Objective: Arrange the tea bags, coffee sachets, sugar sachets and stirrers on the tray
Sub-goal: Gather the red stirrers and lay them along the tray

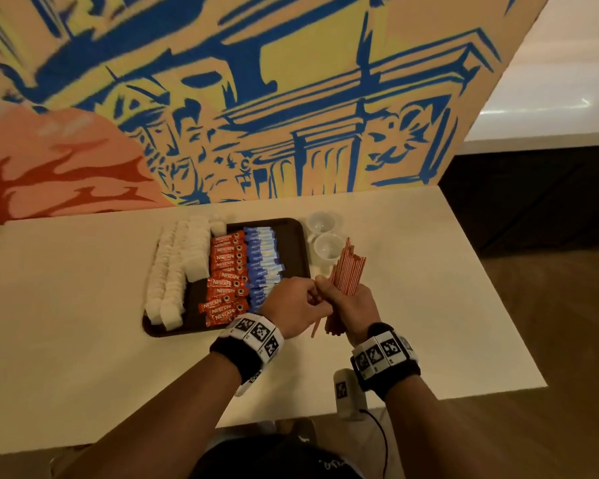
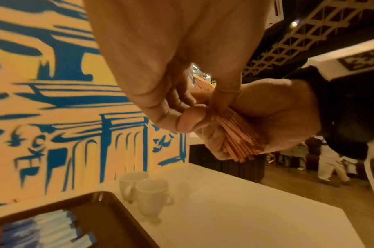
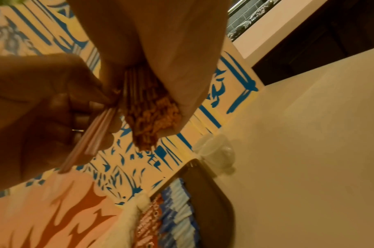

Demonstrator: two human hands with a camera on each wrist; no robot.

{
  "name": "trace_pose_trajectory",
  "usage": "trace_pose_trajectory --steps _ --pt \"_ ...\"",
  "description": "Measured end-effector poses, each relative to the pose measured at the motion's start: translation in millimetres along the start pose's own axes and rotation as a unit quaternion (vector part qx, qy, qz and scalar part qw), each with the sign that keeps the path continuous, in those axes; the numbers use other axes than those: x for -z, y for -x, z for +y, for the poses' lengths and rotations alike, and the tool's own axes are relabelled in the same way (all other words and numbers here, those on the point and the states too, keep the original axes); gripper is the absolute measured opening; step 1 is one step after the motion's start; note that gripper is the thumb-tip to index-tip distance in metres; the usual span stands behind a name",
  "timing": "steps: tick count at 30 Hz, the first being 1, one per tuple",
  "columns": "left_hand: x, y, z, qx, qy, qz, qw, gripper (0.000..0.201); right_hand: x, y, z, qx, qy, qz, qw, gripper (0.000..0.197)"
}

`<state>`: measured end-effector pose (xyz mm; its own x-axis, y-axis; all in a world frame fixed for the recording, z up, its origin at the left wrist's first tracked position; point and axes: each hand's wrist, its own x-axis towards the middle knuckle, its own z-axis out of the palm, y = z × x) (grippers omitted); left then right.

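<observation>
Right hand (image 1: 351,302) wrapped around the bundle of stirrers (image 1: 347,267) just right of the tray (image 1: 293,236), left hand (image 1: 296,305) pinching what looks like a few loose ones beside it.

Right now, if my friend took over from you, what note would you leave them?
Right hand grips the bundle of stirrers above the table.
Left hand pinches a few stirrers pulled from it.
Done: tea bags, Nescafe coffee sachets and blue sugar sachets lie in rows on the brown tray.
Left: no stirrers on the tray yet; its right strip is bare.
Two white cups stand beside the tray.
</observation>
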<state>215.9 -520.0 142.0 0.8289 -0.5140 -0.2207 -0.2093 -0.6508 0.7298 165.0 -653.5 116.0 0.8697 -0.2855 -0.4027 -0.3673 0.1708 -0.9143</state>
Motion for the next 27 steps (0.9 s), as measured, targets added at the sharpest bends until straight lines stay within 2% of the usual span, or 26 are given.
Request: trace_pose_trajectory --steps 4,6,9,11,12,15,17,20,21,22,24,27 --pt "27.1 9.0 -10.6 -0.037 0.061 0.061 0.996 0.004 -25.0 -3.2 -28.0 0.031 0.001 0.027 0.999 0.037" --pt "38.1 12.4 -18.6 -0.045 0.114 0.079 0.989 0.009 -35.2 -3.5 -40.4 0.053 -0.001 0.025 0.998 0.034" --pt "52.9 18.7 -30.1 0.023 0.212 0.088 0.973 0.021 -51.7 -2.9 -57.3 0.083 -0.010 0.007 0.996 0.030" --pt "61.3 21.5 -36.4 0.086 0.283 0.047 0.954 0.026 -64.0 -2.0 -68.1 0.100 -0.019 -0.004 0.995 0.027" --pt "66.3 22.7 -37.5 0.112 0.330 0.019 0.937 0.027 -70.6 -2.0 -72.3 0.110 -0.018 -0.010 0.994 0.027" --pt "84.9 25.8 -34.5 0.168 0.481 -0.047 0.859 0.032 -93.8 -2.8 -81.1 0.134 -0.016 -0.030 0.990 0.028" --pt "98.2 26.4 -32.2 0.160 0.565 -0.065 0.807 0.035 -109.7 -3.9 -86.0 0.142 -0.016 -0.035 0.989 0.024" --pt "115.7 27.5 -37.1 0.142 0.658 -0.058 0.738 0.039 -128.6 -4.2 -94.7 0.179 -0.023 -0.037 0.983 0.009" --pt "120.9 28.1 -39.6 0.133 0.680 -0.061 0.718 0.043 -133.4 -5.3 -96.9 0.186 -0.029 -0.035 0.981 0.009" --pt "125.4 28.5 -41.8 0.123 0.692 -0.066 0.708 0.045 -138.1 -6.1 -99.2 0.187 -0.039 -0.034 0.981 0.014" --pt "133.1 27.2 -42.6 0.116 0.693 -0.067 0.708 0.046 -145.4 -9.2 -100.7 0.193 -0.045 -0.039 0.980 0.024" --pt "142.6 23.8 -38.8 0.121 0.708 -0.067 0.692 0.046 -156.9 -10.2 -105.8 0.201 -0.024 -0.040 0.978 0.029"
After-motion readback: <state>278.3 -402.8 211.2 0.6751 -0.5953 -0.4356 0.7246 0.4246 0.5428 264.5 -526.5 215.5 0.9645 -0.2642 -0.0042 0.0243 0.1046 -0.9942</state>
